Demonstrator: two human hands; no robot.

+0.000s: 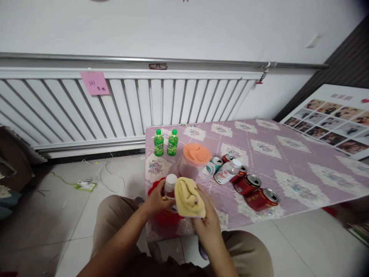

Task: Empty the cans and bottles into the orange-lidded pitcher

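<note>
My left hand is closed around a bottle with a white cap, held upright over a red item on the table. In my right hand is a folded yellow cloth, close against the bottle's right side. The cloth hides part of the bottle. Just behind both hands stands a clear plastic jug with an orange lid.
Two green bottles stand at the back left of the table. To the right are a clear white-capped bottle, a teal can and several red cans. A white radiator runs behind.
</note>
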